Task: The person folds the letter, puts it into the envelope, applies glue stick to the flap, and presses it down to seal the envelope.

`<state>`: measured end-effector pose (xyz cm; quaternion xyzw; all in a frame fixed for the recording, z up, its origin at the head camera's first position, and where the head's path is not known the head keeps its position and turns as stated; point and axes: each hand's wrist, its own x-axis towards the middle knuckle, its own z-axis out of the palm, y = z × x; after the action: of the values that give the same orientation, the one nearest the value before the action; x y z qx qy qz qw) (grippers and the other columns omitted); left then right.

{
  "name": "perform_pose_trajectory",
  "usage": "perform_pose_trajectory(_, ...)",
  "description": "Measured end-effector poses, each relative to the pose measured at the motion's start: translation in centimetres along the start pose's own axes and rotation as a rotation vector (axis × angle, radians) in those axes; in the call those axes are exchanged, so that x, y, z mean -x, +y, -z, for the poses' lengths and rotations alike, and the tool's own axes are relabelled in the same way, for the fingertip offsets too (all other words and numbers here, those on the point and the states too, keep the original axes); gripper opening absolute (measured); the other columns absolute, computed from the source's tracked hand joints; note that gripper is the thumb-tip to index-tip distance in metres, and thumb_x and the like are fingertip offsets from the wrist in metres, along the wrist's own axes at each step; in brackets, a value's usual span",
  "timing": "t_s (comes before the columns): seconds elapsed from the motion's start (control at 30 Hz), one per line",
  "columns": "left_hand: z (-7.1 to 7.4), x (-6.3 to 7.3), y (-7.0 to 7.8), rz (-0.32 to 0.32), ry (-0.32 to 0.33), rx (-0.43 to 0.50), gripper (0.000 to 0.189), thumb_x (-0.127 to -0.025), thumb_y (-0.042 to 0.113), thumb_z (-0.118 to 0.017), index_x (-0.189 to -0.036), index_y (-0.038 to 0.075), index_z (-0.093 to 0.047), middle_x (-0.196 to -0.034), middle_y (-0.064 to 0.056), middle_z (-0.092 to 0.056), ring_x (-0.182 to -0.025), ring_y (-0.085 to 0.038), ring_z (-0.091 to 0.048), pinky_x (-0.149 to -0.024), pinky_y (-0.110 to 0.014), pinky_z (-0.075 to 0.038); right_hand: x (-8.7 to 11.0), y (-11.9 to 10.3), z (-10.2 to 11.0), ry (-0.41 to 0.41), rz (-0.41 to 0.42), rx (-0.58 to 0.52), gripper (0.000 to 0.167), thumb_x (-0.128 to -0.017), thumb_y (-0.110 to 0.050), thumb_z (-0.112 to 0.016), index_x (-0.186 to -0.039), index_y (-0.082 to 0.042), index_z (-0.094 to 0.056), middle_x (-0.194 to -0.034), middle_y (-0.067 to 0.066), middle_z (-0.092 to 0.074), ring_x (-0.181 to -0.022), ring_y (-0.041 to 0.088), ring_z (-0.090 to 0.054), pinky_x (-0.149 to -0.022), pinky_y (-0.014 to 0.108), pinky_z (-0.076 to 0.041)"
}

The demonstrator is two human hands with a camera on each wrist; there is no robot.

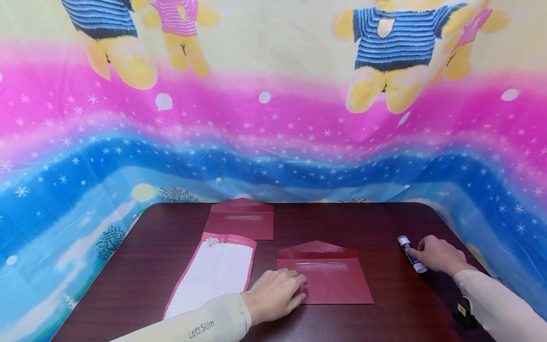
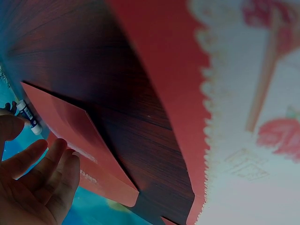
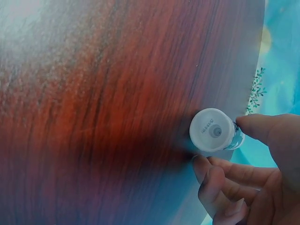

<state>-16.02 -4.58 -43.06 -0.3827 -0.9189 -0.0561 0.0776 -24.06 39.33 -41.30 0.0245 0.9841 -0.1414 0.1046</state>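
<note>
At the right of the table, my right hand (image 1: 438, 255) has its thumb and fingers on either side of a glue stick (image 1: 412, 254), a white tube with a dark label. In the right wrist view the round white end of the glue stick (image 3: 212, 130) faces the camera. My left hand (image 1: 277, 293), fingers loosely bent, is over the lower left edge of a red envelope (image 1: 337, 282) whose pointed flap is unfolded. Left of that hand lies a white letter sheet (image 1: 215, 270) with a red border and a flower ornament, its lower end hidden by the sleeve.
A second red envelope (image 1: 245, 225), flap up, lies at the back, overlapped by the sheet's top edge. The dark wooden table (image 1: 342, 221) ends against a printed cloth backdrop (image 1: 265, 128). A black device (image 1: 465, 311) is under the right forearm.
</note>
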Motion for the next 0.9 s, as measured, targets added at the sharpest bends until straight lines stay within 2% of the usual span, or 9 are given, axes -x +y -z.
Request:
perform_pose_trajectory(0.67,-0.07,0.06,0.06,0.0,0.006,-0.01,0.018,-0.096,0.037,-0.066,-0.108,0.024,-0.069,-0.091,0.011,-0.071,-0.078,-0.004,-0.064,-0.065,-0.022,-0.053,0.23,-0.84,-0.6,0.008,0.023,-0.015,0.04,-0.097,-0.047,-0.062,-0.085,-0.01,-0.07,-0.07,0.0,-0.063,-0.064,0.017,-0.054,-0.055,0.033,-0.036)
perform_pose_trajectory(0.9,-0.07,0.04,0.09,-0.006,0.015,-0.017,0.018,-0.096,0.037,-0.066,-0.107,0.024,-0.069,-0.091,0.011,-0.071,-0.079,-0.005,-0.064,-0.065,-0.023,-0.054,0.2,-0.88,-0.84,0.019,0.029,-0.017,0.038,-0.095,-0.047,-0.063,-0.081,-0.013,-0.07,-0.067,-0.001,-0.061,-0.063,0.017,-0.053,-0.054,0.033,-0.036)
